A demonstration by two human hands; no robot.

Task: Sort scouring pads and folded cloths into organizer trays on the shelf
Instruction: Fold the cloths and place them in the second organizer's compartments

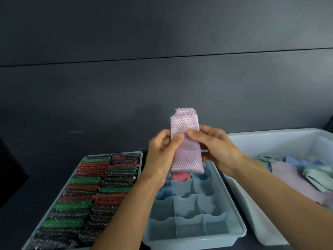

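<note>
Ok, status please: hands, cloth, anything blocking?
Left hand and right hand pinch pink cloth, held above divider tray. Near compartments empty. Nothing blocking.

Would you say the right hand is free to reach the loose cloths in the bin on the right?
Probably not yet: the right hand pinches the pink cloth with the left hand. Otherwise the open bin of loose cloths lies beside it, nothing between.

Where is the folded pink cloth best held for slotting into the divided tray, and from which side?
Pinch the pink cloth at mid-height from its two long edges, as the left hand and right hand do. It is a narrow upright strip with the zigzag ends on top; a mid pinch likely keeps the layers together and leaves the smooth lower end free over the divided tray.
</note>
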